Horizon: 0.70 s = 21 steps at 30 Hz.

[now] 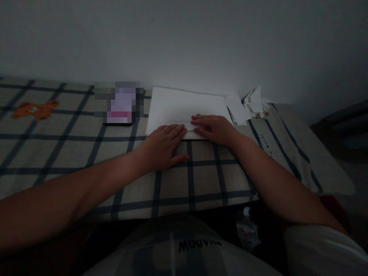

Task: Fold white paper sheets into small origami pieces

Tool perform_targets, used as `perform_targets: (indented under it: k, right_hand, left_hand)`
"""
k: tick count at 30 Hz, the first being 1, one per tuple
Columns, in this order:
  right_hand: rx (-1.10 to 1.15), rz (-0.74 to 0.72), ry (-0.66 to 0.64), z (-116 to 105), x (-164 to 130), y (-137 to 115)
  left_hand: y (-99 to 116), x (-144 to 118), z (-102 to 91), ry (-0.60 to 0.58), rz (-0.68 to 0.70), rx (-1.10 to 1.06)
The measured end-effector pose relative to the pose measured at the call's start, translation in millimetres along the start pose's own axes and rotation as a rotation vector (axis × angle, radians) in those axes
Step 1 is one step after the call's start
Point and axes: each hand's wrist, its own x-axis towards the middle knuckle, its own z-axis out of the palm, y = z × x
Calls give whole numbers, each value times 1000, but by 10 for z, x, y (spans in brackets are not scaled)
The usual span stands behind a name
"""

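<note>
the left hand [161, 147] lies flat, palm down, fingers stretched out and unclenched, its fingertips pressing on the near edge of a white sheet of paper [184, 105] while the heel of the hand rests on the checked cloth [71, 149]. the right hand [214, 128] is likewise flat and loose-fingered, pressing the same near edge just beside the left; neither hand grips anything. the paper sits at the far side of the cloth-covered surface, close to the wall, and what looks like a narrow folded strip runs along its near edge under both sets of fingertips, though the dim light makes it hard to be sure whether that is a fold or a second sheet.

judging from this, the work seems to be at an early stage: one crease along the near edge is being flattened, and most of the sheet is still broad and unfolded. to the right of the sheet lies a small heap of folded paper pieces [253, 103], touching or nearly touching its corner, which may be finished ones. to the left, apart from the sheet, is a dark phone [119, 111], and farther left an orange bear print [36, 109] on the cloth.
</note>
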Motion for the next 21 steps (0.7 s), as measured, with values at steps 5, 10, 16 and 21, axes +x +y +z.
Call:
perform_targets:
  k: [5,10,16,21]
  right_hand:
    - [2,11,2,-3,3,1]
    - [-36,-4,-8,-3,5,-16]
    - [-77,-31,-22,0,8,-20]
    - [-70,-29,-15,16,2,4]
  left_hand:
    - [7,5,-18,-15,-11,11]
    - [3,10,-11,-17,-11,14]
    - [6,20,-18,-17,-5,39]
    - [13,23,-35,-16,2,63]
